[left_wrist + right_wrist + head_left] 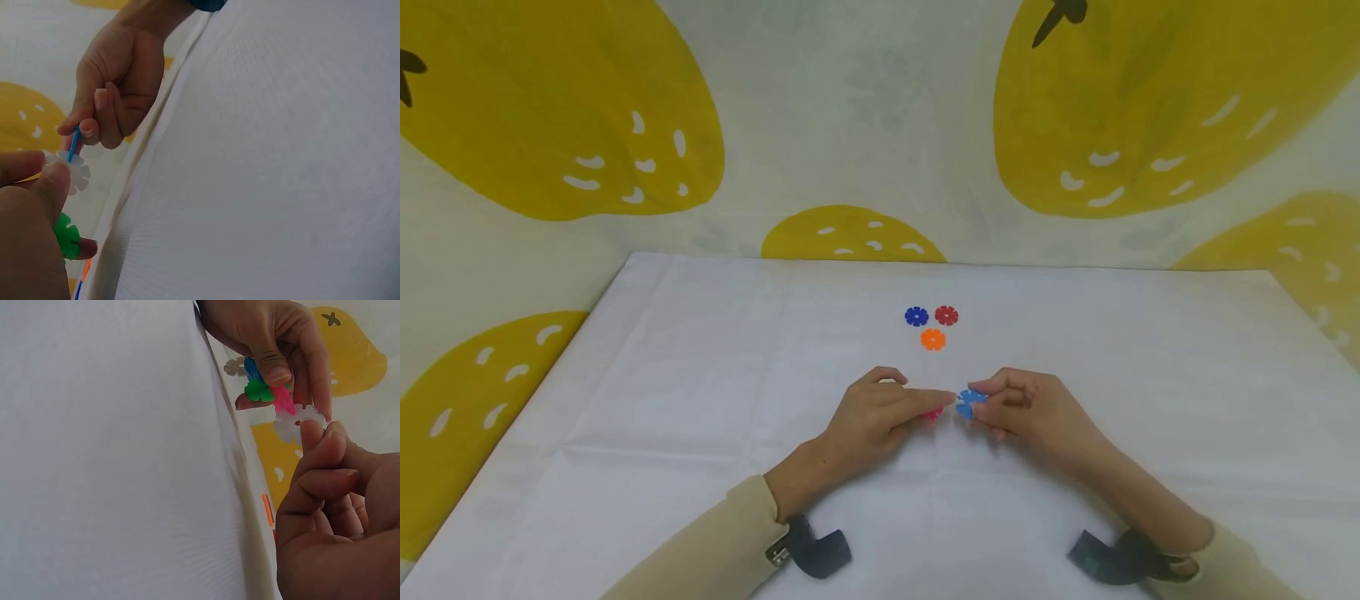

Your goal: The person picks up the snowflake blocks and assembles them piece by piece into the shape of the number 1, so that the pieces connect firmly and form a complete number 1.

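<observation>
**Disc row and light blue disc are meeting over the table**

With the light blue disc as clock centre in the head view, an orange disc is lying at 11 o'clock, a dark blue disc is lying beyond it at 11, and a red disc is lying between 11 and 12. Dark bands are sitting at the wrists, one between 7 and 8 o'clock, the other between 4 and 5. A cloth with yellow fruit shapes is filling the background at 12.

At 9 o'clock, the left hand is pinching the row between thumb and fingers and hiding most of it from the head view. At 3, the right hand is pinching the light blue disc, its thickness alone parting thumb and fingertip; the other fingers are curling in.

Three loose discs are showing, one of each colour. The row is showing five: one pale disc, one blue disc, one green disc, one pink disc and one white disc. Whether the light blue one is sitting in the white one's slot, I cannot tell.
</observation>
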Demonstrator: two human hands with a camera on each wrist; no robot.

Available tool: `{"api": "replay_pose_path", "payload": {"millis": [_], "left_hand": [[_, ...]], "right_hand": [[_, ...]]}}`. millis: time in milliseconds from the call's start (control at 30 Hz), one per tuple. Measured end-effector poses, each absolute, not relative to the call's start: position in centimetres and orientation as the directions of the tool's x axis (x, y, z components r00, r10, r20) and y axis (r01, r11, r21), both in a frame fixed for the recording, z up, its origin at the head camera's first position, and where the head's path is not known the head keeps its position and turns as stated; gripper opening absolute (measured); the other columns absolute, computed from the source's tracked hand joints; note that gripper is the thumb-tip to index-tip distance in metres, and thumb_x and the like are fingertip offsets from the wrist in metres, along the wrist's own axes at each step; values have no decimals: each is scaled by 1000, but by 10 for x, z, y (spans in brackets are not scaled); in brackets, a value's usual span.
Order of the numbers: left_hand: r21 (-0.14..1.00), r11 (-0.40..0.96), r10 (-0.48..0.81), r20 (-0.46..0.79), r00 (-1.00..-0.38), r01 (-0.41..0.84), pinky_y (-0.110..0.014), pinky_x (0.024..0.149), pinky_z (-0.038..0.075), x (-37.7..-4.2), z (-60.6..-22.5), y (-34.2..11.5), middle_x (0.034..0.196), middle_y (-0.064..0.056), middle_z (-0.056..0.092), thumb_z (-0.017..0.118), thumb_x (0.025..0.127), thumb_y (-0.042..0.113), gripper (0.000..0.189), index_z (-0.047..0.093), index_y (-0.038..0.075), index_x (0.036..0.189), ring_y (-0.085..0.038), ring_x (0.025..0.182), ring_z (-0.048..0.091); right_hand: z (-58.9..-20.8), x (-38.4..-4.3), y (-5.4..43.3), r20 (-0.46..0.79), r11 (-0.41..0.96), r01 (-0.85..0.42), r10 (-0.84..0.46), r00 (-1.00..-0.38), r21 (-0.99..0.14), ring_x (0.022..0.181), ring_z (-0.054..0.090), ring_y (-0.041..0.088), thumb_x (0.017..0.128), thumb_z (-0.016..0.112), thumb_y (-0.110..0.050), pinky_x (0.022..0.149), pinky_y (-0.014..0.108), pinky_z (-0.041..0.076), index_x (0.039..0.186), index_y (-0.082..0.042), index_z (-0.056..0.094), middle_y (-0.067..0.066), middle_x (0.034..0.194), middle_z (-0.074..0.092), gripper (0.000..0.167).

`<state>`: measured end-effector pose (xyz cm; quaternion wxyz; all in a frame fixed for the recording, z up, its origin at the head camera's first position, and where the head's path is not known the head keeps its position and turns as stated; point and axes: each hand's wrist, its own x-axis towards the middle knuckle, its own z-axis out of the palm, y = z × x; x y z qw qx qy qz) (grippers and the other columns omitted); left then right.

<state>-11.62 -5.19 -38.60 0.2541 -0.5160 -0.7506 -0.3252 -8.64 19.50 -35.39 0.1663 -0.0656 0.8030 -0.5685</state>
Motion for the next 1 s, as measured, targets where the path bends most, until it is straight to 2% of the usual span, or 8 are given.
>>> {"api": "replay_pose_path", "payload": {"millis": [467,700,833,1000], "left_hand": [[223,303,607,705,-367,927,-33,90,43,-115,-387,-52,110,5,69,67,87,4,33,68,15,119,-1,99,63],[248,326,588,702,-402,912,-36,88,41,-115,-386,-52,113,5,69,67,87,6,35,67,16,121,-1,105,61],[261,330,581,701,-413,907,-32,89,39,-115,-386,-52,113,5,68,67,88,7,34,67,16,121,0,107,60],[257,346,598,680,-423,902,-32,90,39,-114,-385,-52,114,5,68,69,87,10,37,65,16,123,0,108,59]], "right_hand": [[-359,-88,196,-193,314,94,-300,-934,-945,74,61,27,87,71,-24,63,26,51,115,-3,63,14,85,69,36],[-356,-91,200,-268,383,153,-268,-925,-911,78,63,29,86,70,-36,66,28,52,119,-14,65,11,88,70,40],[-355,-92,203,-276,372,163,-275,-921,-914,80,64,28,87,70,-34,69,29,53,122,-10,64,12,91,69,43],[-354,-91,201,-275,294,188,-290,-917,-937,81,64,28,89,69,-29,72,27,53,124,-4,62,15,97,69,44]]}}
